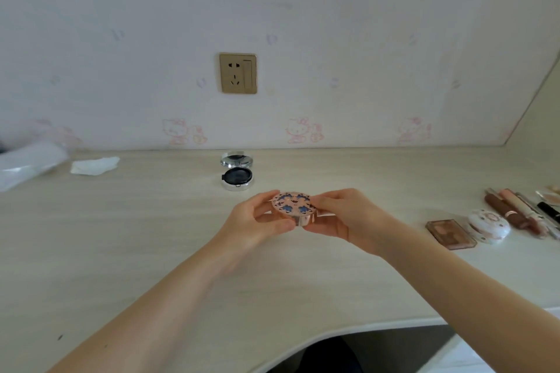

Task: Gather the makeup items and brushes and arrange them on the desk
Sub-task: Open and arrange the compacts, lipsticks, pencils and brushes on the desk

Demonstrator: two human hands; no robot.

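A round rose-gold compact with a blue flower pattern on its lid is held above the middle of the pale wooden desk. My left hand grips its left side and my right hand grips its right side. Behind it an open silver compact with a black inside stands on the desk. At the right lie a brown eyeshadow palette, a white oval case and several brushes and tubes.
A crumpled white tissue and a clear plastic bag lie at the back left. A gold wall socket sits above the desk. The desk's curved front edge runs at the lower right.
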